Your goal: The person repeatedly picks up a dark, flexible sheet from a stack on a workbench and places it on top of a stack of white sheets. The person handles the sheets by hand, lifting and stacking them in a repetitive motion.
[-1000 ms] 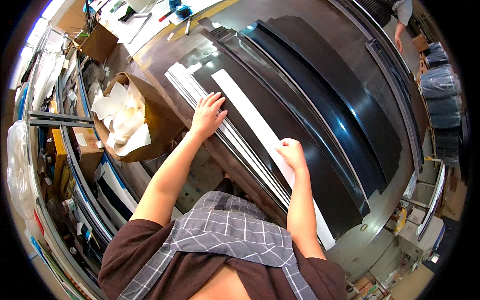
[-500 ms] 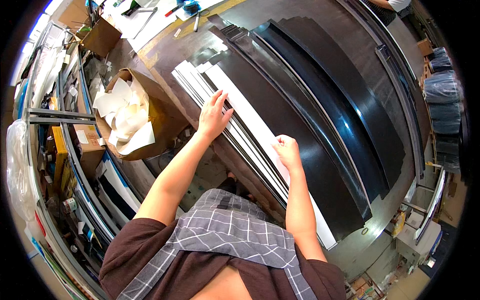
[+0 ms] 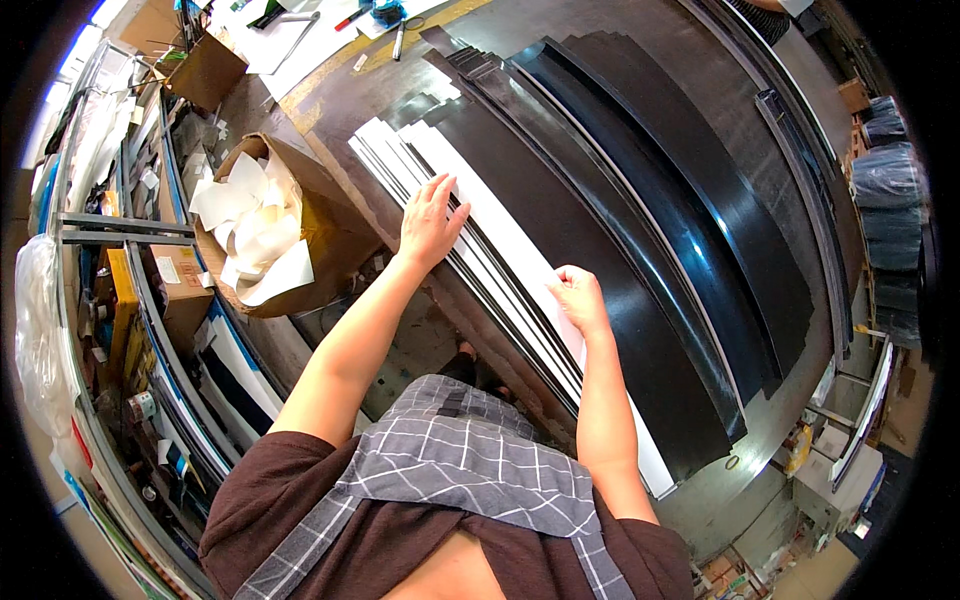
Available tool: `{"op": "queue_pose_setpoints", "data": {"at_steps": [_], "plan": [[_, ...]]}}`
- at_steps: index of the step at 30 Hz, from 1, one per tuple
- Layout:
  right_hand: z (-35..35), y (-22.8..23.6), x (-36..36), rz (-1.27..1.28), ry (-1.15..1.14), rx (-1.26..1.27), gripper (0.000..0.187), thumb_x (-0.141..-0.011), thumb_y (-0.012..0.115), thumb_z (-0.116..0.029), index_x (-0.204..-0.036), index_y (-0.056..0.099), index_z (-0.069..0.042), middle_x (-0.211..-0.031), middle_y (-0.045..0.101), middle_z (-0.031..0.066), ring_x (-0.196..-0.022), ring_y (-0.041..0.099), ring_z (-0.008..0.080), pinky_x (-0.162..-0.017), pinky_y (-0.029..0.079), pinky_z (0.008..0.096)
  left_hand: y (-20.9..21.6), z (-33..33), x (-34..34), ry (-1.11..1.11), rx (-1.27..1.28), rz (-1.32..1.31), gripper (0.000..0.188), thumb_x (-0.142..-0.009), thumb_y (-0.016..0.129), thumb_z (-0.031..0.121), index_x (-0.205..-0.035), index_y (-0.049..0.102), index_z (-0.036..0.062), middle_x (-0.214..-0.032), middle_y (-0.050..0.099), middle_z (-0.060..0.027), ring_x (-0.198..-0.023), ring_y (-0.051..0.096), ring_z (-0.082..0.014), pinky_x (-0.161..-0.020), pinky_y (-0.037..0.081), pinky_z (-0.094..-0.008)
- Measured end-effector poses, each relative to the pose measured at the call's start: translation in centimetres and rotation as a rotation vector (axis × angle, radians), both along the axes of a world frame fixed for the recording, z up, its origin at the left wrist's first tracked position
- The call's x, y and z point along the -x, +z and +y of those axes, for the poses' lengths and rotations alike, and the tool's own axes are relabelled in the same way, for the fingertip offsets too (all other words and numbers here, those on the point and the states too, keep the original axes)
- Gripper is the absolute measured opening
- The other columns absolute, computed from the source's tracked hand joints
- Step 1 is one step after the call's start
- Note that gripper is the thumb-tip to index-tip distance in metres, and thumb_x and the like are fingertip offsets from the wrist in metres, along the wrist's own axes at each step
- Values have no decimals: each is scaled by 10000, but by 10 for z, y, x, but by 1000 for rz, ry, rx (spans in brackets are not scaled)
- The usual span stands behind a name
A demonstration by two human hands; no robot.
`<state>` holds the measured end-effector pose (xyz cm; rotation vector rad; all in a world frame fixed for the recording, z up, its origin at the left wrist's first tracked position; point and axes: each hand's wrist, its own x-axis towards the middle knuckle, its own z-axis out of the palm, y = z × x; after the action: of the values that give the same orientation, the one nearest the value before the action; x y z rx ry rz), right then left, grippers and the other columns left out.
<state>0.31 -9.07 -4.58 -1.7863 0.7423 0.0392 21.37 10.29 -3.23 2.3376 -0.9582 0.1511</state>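
Observation:
My left hand (image 3: 432, 228) rests with its fingers stretched out over a bundle of narrow white and black strips (image 3: 497, 296), its fingertips reaching a wider white strip (image 3: 506, 228). That white strip runs lengthwise along the near edge of a broad black sheet (image 3: 600, 270). My right hand (image 3: 580, 300) is closed, thumb and forefinger pinched together at the right edge of the white strip, further along its length. What lies between the pinching fingertips is mostly hidden. The bundle lies along the table's near left side.
More stacked glossy black sheets (image 3: 690, 250) cover the table to the right. Left of the table stands a cardboard box (image 3: 340, 235) filled with white paper scraps (image 3: 255, 220). A rack (image 3: 125, 228) holding sheets and boxes is at the far left. Pens and paper (image 3: 285, 45) lie at the back.
The view has shifted very slightly. Both hands stay at nearly the same places on the strips, the left with its fingers out and the right pinched.

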Motion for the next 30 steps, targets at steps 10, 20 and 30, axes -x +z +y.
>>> {"op": "queue_pose_setpoints", "data": {"at_steps": [10, 20, 30], "plan": [[-2, -1, -1, -16, 17, -10, 164, -774, 681, -157, -798, 662, 4, -650, 624, 48, -601, 544, 81, -592, 440, 276, 7, -1, -30, 74, -34, 93, 405, -894, 585, 297, -1203, 564, 36, -1232, 567, -142, -1160, 505, -338, -979, 403, -420], [-7, 31, 34, 81, 9, -62, 187, -743, 726, -151, -826, 683, 11, -725, 676, 68, -655, 601, 106, -621, 482, 284, 9, -12, -57, 135, -154, 188, 297, -806, 682, 287, -984, 652, 51, -1121, 591, -97, -1001, 607, -303, -855, 486, -393], [-54, 43, 271, 563, -54, 29, 258, -756, 723, -190, -656, 627, 27, -540, 537, 35, -522, 488, 90, -493, 390, 317, 9, -20, -58, 167, -310, 110, 457, -787, 684, 402, -1060, 654, 37, -1180, 592, -115, -1067, 588, -303, -909, 465, -389]]}}
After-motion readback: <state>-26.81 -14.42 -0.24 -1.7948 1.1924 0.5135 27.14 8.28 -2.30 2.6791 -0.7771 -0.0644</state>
